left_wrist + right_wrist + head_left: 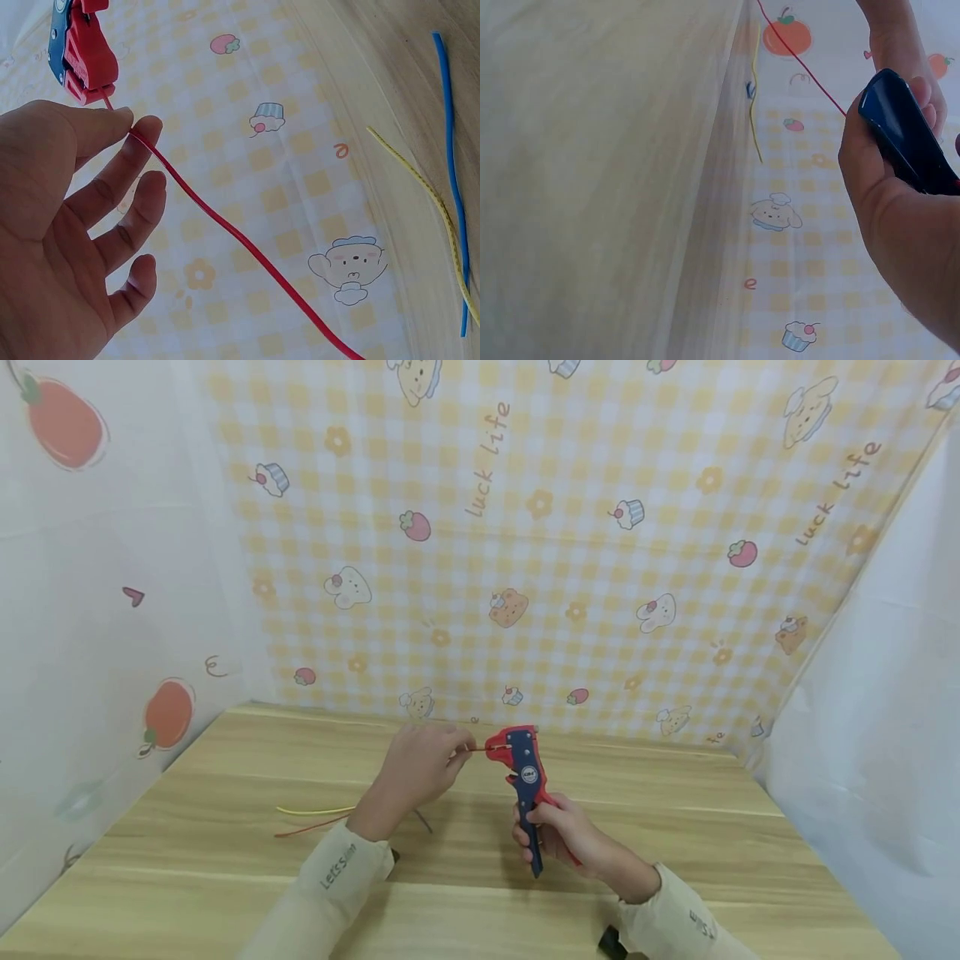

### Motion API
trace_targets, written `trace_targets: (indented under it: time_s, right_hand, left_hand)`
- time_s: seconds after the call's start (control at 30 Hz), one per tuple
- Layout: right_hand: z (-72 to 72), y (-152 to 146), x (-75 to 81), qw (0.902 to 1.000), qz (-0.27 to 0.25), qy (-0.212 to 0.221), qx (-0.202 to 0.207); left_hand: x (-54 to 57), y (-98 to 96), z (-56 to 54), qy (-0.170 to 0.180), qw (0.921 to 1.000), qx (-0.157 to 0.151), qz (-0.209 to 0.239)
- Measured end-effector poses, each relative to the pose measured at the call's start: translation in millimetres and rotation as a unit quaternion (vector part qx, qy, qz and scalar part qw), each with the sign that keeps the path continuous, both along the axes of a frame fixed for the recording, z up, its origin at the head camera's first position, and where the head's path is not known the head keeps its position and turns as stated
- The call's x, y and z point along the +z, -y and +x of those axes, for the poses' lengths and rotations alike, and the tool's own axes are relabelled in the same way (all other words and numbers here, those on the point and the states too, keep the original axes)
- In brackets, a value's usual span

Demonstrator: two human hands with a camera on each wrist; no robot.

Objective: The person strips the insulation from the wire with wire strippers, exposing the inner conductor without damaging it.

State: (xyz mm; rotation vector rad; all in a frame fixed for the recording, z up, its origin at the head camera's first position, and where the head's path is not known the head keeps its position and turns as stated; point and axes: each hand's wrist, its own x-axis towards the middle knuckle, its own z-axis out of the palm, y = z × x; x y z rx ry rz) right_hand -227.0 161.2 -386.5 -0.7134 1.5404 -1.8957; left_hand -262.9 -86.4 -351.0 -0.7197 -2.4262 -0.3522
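Note:
My left hand (420, 764) pinches a thin red wire (247, 247) between thumb and index finger, the other fingers loosely bent. From the pinch, one end of the wire runs into the red nose of a blue-and-red wire stripper (528, 760); the other end trails away past the hand. My right hand (566, 835) grips the stripper by its handles, holding it upright above the table with its nose toward the left hand. In the right wrist view a dark blue handle (904, 131) shows in the palm. The wire's tip inside the tool is hard to make out.
On the wooden table (675, 860) lie a yellow wire (427, 184) and a blue wire (450, 150), left of the hands. A yellow checked cloth (585, 560) stands behind the table's far edge. Near the right sleeve is a small black object (612, 942).

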Motion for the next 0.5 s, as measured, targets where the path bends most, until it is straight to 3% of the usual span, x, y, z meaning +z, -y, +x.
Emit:
trace_targets:
  time_s: [0.3,0.5]
  right_hand:
    - [1.9,-0.5,1.1,0.9996,0.018,0.02,0.004]
    - [3.0,0.4,-0.6,0.9998,0.002,0.013,0.015]
  left_hand:
    - [1.4,0.5,0.8,0.008,0.9999,0.0,-0.008]
    - [2.3,0.4,2.0,0.005,1.0,-0.002,-0.007]
